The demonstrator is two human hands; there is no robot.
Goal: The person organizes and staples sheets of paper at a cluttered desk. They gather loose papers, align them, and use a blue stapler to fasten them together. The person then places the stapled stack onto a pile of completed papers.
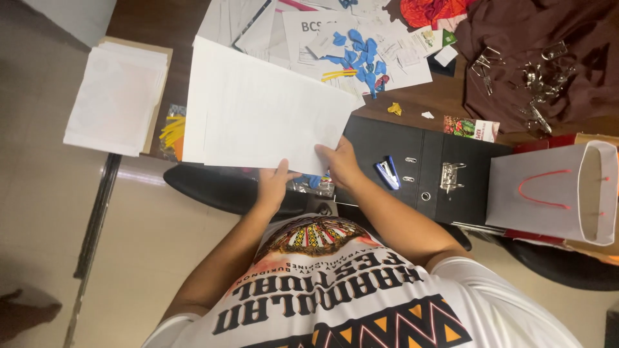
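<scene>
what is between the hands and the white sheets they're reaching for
Nothing visible. Both hands already grip the near edge of the white sheets: the left hand and the right hand touch the paper directly, thumbs on top. The blue stapler lies apart on the black binder.

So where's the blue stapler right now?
In the head view, the blue stapler lies on the black binder, just beside the right hand that holds the white sheets.

Fingertips of both hands hidden under paper sheet [258, 109]; brown cloth [548, 58] cut off at top/right edge.
</scene>
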